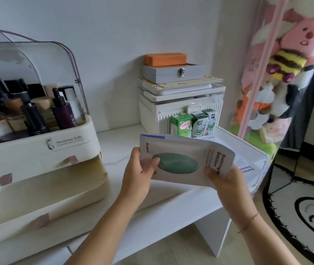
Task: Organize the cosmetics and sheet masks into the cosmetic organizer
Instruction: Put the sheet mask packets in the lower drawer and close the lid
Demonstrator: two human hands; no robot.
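Both hands are gripping one sheet mask pouch (186, 163) in the air over the white table (171, 205). Left hand (140, 171) is pinching its 9 o'clock edge, thumb lying on the front. Right hand (227, 181) is pinching the 4 o'clock corner, thumb on the print.

Pouch is showing pale grey-white, with a dark green oval at centre, a blue strip along the top-left edge, and black "Dr.Jart+" and "Soothing ... Solution" text running sideways. It's lying long side left-right and bowing slightly.

More white edges are peeking out behind it at 1 o'clock; can't tell whether the hands are holding a stack. Another sheet mask (246, 169) with the same print is lying on the table at 3 o'clock, mostly hidden by the pouch and right hand.

Cosmetic organizer (37, 150) is sitting at 9 o'clock: cream, clear lid raised, dark bottles (62, 113) standing in the top bay, upper drawer (43, 194) sticking out. Frame edge is cutting off its left side, which is reading blurry.

Milk cartons (192, 125) are standing at 12 o'clock against a white storage box (152, 115); carton print is too small to read.
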